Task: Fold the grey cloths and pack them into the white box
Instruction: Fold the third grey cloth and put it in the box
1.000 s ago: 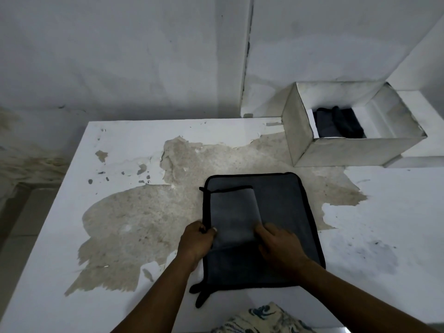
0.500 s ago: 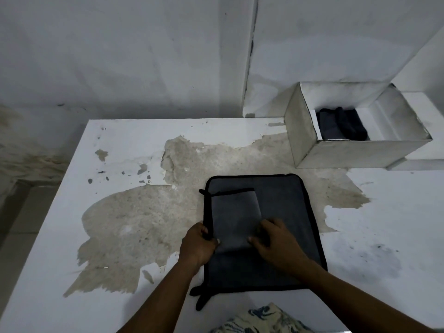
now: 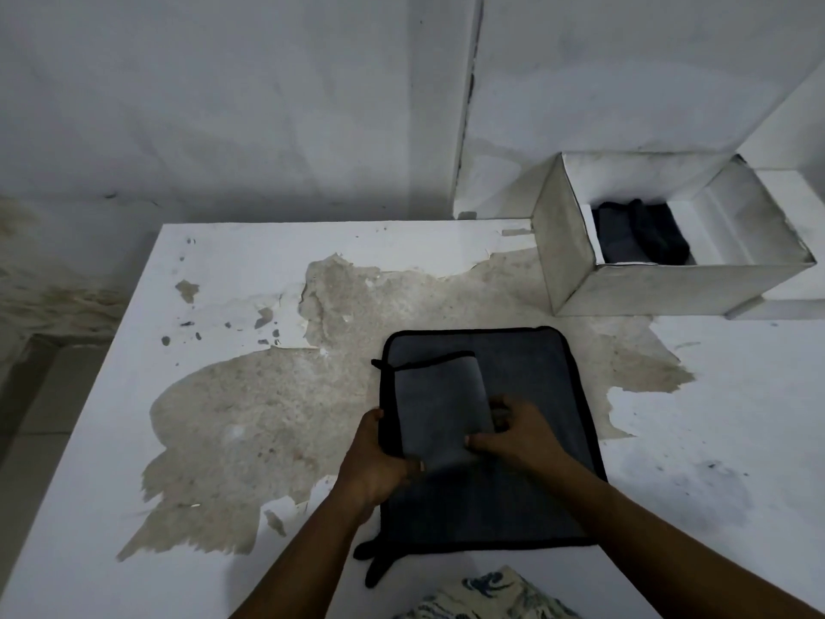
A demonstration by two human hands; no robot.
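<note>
A grey cloth with a black hem (image 3: 540, 395) lies on the white table (image 3: 250, 270), a second cloth edge showing beneath it at the near left. A folded-over lighter grey flap (image 3: 439, 404) rests on its left half. My left hand (image 3: 379, 457) grips the cloth's left edge at the flap's near corner. My right hand (image 3: 522, 435) pinches the flap's right edge with curled fingers. The open white box (image 3: 669, 288) stands at the far right of the table, with dark folded cloths (image 3: 638, 236) inside.
The table's paint is peeled in a large brownish patch (image 3: 277, 404) left of the cloth. A white wall rises behind the table. A patterned fabric (image 3: 486, 596) shows at the bottom edge. A white ledge (image 3: 799, 198) sits beside the box.
My right hand has slid slightly left along the flap's right edge and closed on it. My left hand keeps its hold at the left edge. The view has shifted a little.
</note>
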